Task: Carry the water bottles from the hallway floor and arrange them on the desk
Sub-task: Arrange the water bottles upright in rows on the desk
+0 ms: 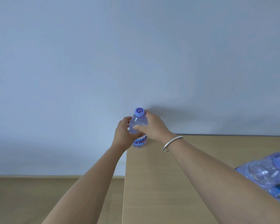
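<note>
A clear water bottle (pixel 138 122) with a purple cap and a white and purple label stands upright at the far left corner of the light wooden desk (pixel 160 183). My left hand (pixel 124 135) grips its left side and my right hand (pixel 153 126) grips its right side near the shoulder. A silver bangle sits on my right wrist. At the right edge of the view lies a plastic-wrapped pack of water bottles (pixel 268 172) with purple caps, partly cut off by the frame and by my right forearm.
A plain pale wall (pixel 136 54) rises right behind the desk. The desk's left edge runs down the middle of the view, and wooden floor (pixel 39 199) lies beyond it on the left.
</note>
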